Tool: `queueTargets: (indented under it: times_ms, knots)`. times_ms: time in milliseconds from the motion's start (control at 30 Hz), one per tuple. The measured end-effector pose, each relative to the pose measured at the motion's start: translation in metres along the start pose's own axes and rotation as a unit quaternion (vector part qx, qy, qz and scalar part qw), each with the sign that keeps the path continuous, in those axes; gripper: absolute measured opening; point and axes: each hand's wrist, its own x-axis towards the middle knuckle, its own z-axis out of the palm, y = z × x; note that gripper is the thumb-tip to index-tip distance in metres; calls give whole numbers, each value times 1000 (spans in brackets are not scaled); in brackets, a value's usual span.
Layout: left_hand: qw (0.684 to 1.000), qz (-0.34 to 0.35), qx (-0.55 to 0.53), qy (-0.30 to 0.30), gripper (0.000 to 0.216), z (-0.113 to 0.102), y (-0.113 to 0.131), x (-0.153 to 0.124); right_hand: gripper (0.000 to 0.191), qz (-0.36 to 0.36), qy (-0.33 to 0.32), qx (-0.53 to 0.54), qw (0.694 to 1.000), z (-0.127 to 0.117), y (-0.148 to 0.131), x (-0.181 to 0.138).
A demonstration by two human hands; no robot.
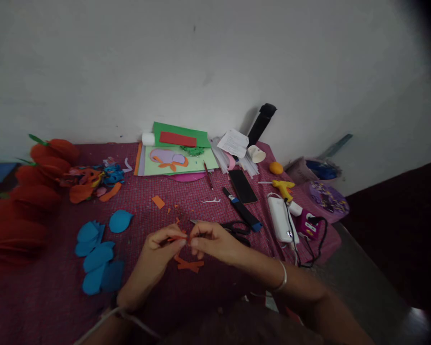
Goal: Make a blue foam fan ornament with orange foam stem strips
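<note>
Over a cloth-covered desk (140,191), the left hand (163,248) and right hand (213,242) pinch a small orange piece (180,237) between them. From it, orange strips (190,266) lie at six o'clock, scissors (231,229) at three, blue petal shapes (98,256) around nine.

Surface (138,203) is patterned in a fine maroon check. Orange is shown by the held piece (188,240) and loose strips (190,266); blue by the petal cutouts (120,221). Pumpkin-like shapes (36,199) are coloured red-orange, green-tipped. Glue gun (283,188) is finished in yellow, flat slab (243,186) in black.
</note>
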Motion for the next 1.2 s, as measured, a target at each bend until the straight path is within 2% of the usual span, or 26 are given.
queueTargets:
  times_ms: [267, 367, 500, 567, 667, 833, 933, 1000, 1067, 1133, 1200]
  knots:
    - [1000, 7, 13, -15, 8, -3, -8, 2, 38, 0, 21, 44, 999, 1, 7, 4]
    - [999, -30, -5, -17, 2, -1, -8, 0, 29, 0, 32, 39, 999, 2, 9, 5]
    - [994, -78, -65, -44, 26, 3, -3, -3, 15, -18, 63, -2, 998, 3, 12, 7]
    - [990, -82, -101, -46, 28, 5, -1, -2, 10, -43, 85, -43, 994, 3, 14, 9]
    - [988, -111, -103, -17, 22, 8, 0, -1, 8, -68, 107, -96, 987, 3, 17, 11]
    - [984, -139, -110, 24, 33, 9, -1, 0, 9, -17, 83, -35, 996, 1, 17, 15]
    - [981, -138, -125, 53, 44, 2, 6, 3, 10, -18, 90, -31, 995, -4, 14, 18]
    - [985, -132, -99, 59, 44, -7, 15, 8, 10, -27, 92, -45, 994, -9, 12, 21]
    - [993, -111, -18, 40, 34, -15, 27, 17, 9, -41, 83, -69, 993, -14, 9, 26]
    - [992, -85, 95, -17, 24, -19, 40, 29, 9, -60, 64, -94, 992, -16, 7, 30]
    - [975, -65, 190, -97, 16, -20, 50, 41, 9, -84, 45, -127, 987, -18, 4, 36]
